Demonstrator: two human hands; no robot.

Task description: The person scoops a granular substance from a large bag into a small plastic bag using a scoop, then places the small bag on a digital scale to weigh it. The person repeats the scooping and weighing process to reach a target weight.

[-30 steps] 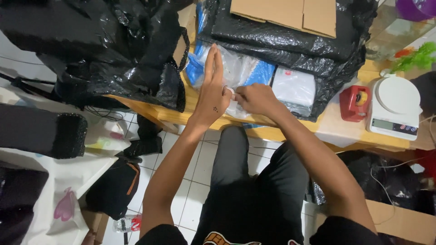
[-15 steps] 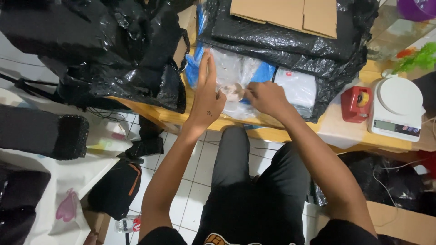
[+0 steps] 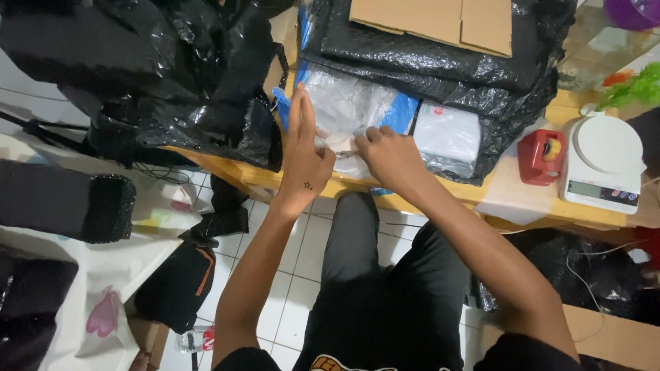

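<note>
- Clear plastic packet [image 3: 344, 117] lies on the table edge, pinched at its near end by right hand [image 3: 388, 154] — fingers closed on it.
- Left hand [image 3: 302, 161] stands flat-fingered, unclenched, just beside the pinch.
- Packing looks unfinished — packet not yet set aside.

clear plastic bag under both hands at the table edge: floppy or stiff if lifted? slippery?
Clear plastic bag: wrinkled, thin film, so likely floppy and sagging when lifted. Its glossy sheen suggests slippery; the left hand lies flat on it, the right hand pinches it. Probably light, contents unclear.
</note>
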